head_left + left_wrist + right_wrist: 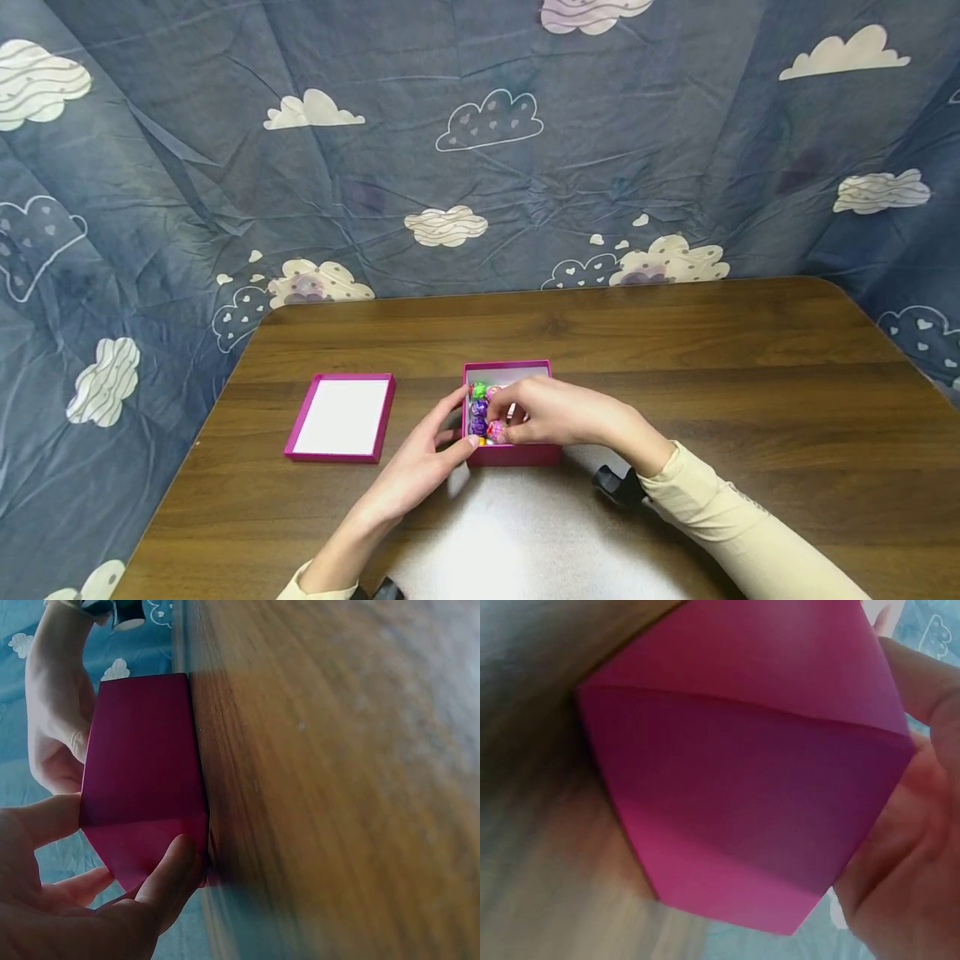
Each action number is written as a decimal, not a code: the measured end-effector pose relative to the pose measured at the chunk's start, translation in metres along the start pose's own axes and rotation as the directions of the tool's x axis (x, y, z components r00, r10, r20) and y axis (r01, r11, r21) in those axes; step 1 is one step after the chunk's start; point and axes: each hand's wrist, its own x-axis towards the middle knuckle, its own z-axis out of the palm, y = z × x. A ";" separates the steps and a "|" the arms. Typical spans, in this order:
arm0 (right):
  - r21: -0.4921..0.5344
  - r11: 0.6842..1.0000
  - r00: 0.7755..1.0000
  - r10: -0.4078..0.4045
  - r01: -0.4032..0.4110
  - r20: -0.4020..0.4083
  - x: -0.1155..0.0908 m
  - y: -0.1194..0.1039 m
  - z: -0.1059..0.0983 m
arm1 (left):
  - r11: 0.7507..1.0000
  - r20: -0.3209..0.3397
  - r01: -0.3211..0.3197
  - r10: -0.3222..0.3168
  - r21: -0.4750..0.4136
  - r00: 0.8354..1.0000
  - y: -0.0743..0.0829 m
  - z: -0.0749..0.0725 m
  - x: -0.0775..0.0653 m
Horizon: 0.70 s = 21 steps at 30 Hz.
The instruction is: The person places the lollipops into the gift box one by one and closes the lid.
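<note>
A magenta box [517,455] stands uncovered on the table, with several round, brightly wrapped candies inside, among them a green candy [478,390] and a purple candy [478,426]. My left hand [420,467] holds the box at its left side, thumb at the near corner of the rim and fingers against the outer wall. Reaching in over the right wall, my right hand [558,412] pinches a pink wrapped candy [496,430] between thumb and fingertips. That hand hides part of the contents. In the right wrist view only the box's outer walls [735,780] show, not the candies.
To the left of the box lies its magenta lid [347,417], white inside face up. The brown wooden table [712,375] extends far to the right. Behind it hangs a blue cloth [600,150] with a cloud print.
</note>
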 end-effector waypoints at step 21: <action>-0.121 0.992 1.000 0.030 -0.030 0.001 0.008 0.002 0.006 | 1.000 -0.011 0.008 -0.008 0.010 1.000 0.002 0.002 -0.002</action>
